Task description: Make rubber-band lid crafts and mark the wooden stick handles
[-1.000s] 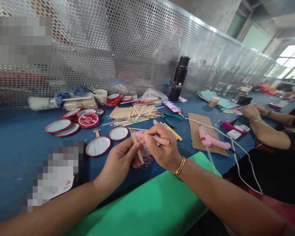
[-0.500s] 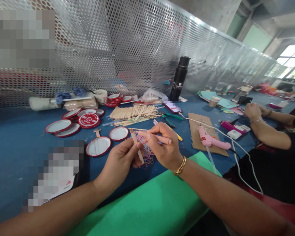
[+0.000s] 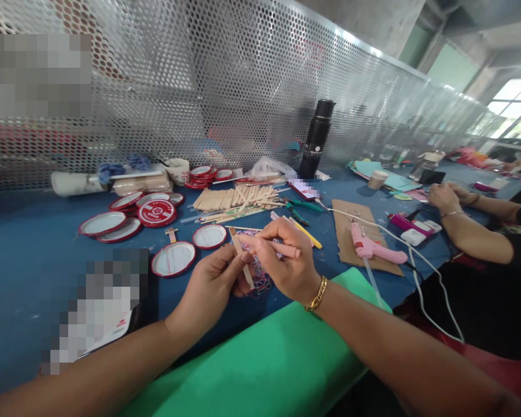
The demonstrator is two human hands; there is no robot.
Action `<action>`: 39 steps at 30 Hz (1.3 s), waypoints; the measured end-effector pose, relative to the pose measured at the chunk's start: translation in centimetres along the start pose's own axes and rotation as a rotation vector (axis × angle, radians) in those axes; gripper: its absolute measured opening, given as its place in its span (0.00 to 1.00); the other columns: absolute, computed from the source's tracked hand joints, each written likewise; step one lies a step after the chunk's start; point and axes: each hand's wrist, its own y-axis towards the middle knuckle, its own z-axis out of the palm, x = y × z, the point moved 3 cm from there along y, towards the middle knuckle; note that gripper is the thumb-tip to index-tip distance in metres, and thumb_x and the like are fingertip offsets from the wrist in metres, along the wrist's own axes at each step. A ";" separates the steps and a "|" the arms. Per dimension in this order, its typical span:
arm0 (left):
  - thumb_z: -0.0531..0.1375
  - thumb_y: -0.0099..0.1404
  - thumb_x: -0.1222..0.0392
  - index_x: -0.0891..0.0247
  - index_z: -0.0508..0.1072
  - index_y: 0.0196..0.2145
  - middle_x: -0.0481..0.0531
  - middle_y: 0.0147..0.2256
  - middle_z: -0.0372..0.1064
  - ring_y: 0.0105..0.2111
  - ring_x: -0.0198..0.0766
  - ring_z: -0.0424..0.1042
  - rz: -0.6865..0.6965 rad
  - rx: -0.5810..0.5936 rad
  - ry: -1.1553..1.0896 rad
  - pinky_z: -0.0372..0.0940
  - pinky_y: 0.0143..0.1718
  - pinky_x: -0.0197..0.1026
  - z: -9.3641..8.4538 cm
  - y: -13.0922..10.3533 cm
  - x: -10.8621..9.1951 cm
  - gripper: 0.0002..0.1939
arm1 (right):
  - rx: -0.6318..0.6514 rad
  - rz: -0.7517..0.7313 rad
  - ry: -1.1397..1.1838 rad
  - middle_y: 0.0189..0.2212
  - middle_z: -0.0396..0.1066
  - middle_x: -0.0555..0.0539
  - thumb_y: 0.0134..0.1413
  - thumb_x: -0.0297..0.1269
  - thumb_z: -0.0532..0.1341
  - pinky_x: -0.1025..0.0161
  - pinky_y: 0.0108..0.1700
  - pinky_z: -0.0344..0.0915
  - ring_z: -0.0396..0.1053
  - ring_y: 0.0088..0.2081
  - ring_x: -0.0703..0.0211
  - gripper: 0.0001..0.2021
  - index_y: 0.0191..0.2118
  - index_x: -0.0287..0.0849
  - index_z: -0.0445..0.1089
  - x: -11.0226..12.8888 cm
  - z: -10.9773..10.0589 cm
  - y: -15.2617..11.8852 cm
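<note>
My left hand (image 3: 215, 273) is closed on a flat wooden craft stick (image 3: 249, 279), pinched upright and tilted between thumb and fingers. A peach-pink marker (image 3: 287, 250) lies in the grip of my right hand (image 3: 292, 267), its front end at the upper part of the stick. Whether the tip touches the wood I cannot tell. Below and behind both hands is a tangle of pink and purple thread (image 3: 263, 281), partly hidden. Two upturned jar lids, one nearer (image 3: 173, 259) and one farther (image 3: 209, 236), lie left of the stick.
Several craft sticks (image 3: 230, 198) are heaped behind my hands, beside green-handled pliers (image 3: 306, 207). A pink glue gun (image 3: 367, 243) rests on cardboard (image 3: 342, 240), with a white cable (image 3: 386, 226) across it. A black bottle (image 3: 316, 142) stands at the mesh. A co-worker's hands (image 3: 445, 197) are at right.
My right hand has shifted slightly left, bringing the marker's front end to the craft stick. My left hand and the stick stay almost still.
</note>
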 end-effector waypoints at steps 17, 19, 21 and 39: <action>0.61 0.65 0.45 0.62 0.71 0.28 0.45 0.18 0.68 0.18 0.33 0.66 -0.005 -0.011 -0.001 0.63 0.21 0.34 -0.1 0.1 0.2 0.17 | -0.018 0.023 -0.036 0.25 0.69 0.53 0.59 0.32 0.60 0.64 0.31 0.65 0.66 0.27 0.63 0.06 0.30 0.45 0.67 0.0 -0.2 0.1; 0.61 0.65 0.45 0.62 0.71 0.28 0.45 0.18 0.68 0.18 0.33 0.66 -0.006 -0.011 -0.002 0.63 0.21 0.34 -0.1 0.0 0.3 0.18 | -0.020 0.019 -0.036 0.26 0.70 0.52 0.59 0.33 0.60 0.63 0.31 0.65 0.67 0.27 0.62 0.05 0.30 0.45 0.67 -0.1 -0.2 0.0; 0.61 0.65 0.44 0.61 0.70 0.27 0.46 0.18 0.68 0.19 0.33 0.66 -0.002 -0.002 -0.010 0.63 0.21 0.34 -0.1 0.0 0.2 0.18 | -0.003 0.005 -0.027 0.26 0.71 0.52 0.59 0.33 0.60 0.62 0.32 0.65 0.69 0.28 0.62 0.05 0.31 0.45 0.68 0.0 0.0 0.0; 0.60 0.67 0.48 0.62 0.70 0.28 0.45 0.18 0.68 0.18 0.33 0.66 0.009 0.000 0.010 0.63 0.21 0.34 -0.1 0.1 0.3 0.16 | -0.020 0.002 -0.027 0.26 0.70 0.52 0.59 0.32 0.60 0.63 0.32 0.65 0.67 0.28 0.63 0.06 0.30 0.44 0.68 0.0 -0.1 0.1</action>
